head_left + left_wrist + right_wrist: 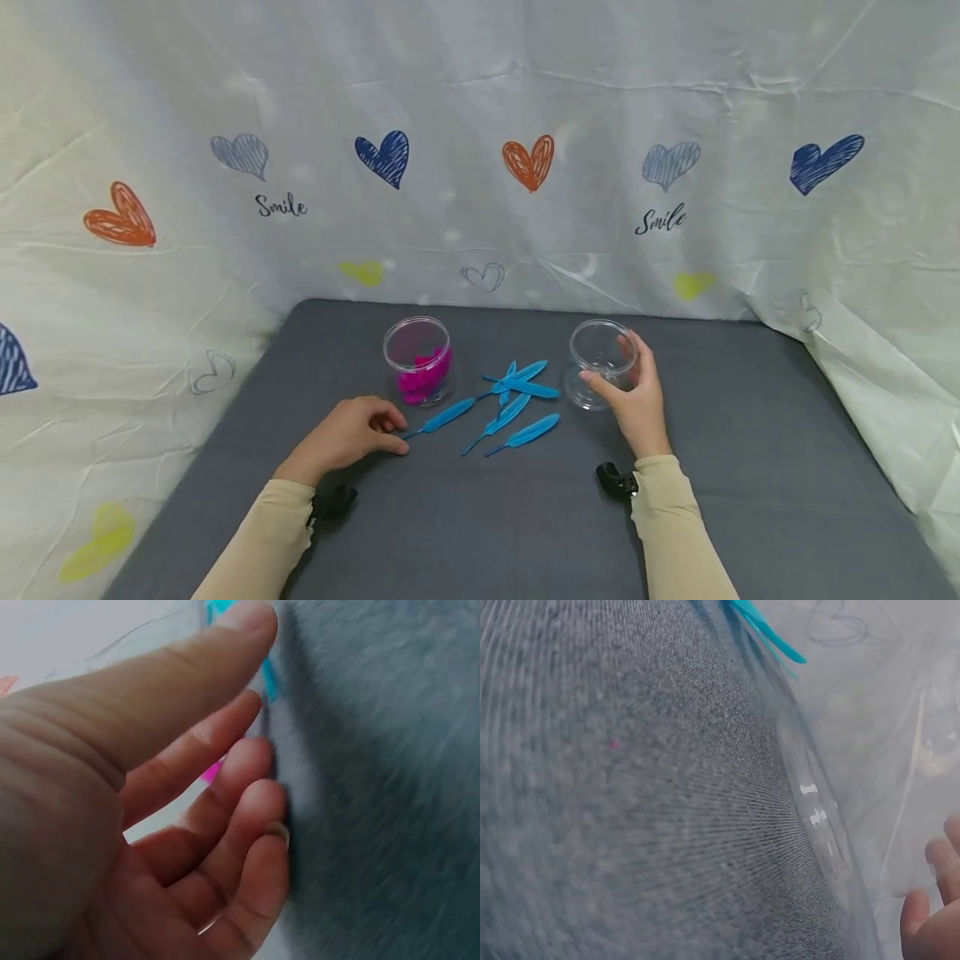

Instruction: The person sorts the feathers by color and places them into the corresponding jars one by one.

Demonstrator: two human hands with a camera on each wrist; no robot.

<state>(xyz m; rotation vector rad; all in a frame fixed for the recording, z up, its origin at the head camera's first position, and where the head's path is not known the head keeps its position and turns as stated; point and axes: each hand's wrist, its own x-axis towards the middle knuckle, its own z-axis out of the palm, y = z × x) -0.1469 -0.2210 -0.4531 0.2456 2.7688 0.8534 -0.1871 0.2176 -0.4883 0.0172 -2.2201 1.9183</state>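
Several blue feathers (534,430) lie loosely spread on the grey cloth, some crossing each other. My left hand (358,435) rests low over the cloth beside the quill tip of the leftmost feather (450,414). Its thumb and fingers are loosely bent and apart, as the left wrist view of this hand (202,795) also shows. On the right, an upright clear jar (588,385) holds nothing that I can see. My right hand (637,392) grips its side, thumb in front and fingers round the right. In the right wrist view the jar's base (814,802) appears near the cloth.
A second clear jar (389,354) stands at the back left with bright pink pieces (424,379) inside. Behind the grey-covered table (495,533) hangs a white curtain (450,75) with printed hearts, which also runs along both sides.
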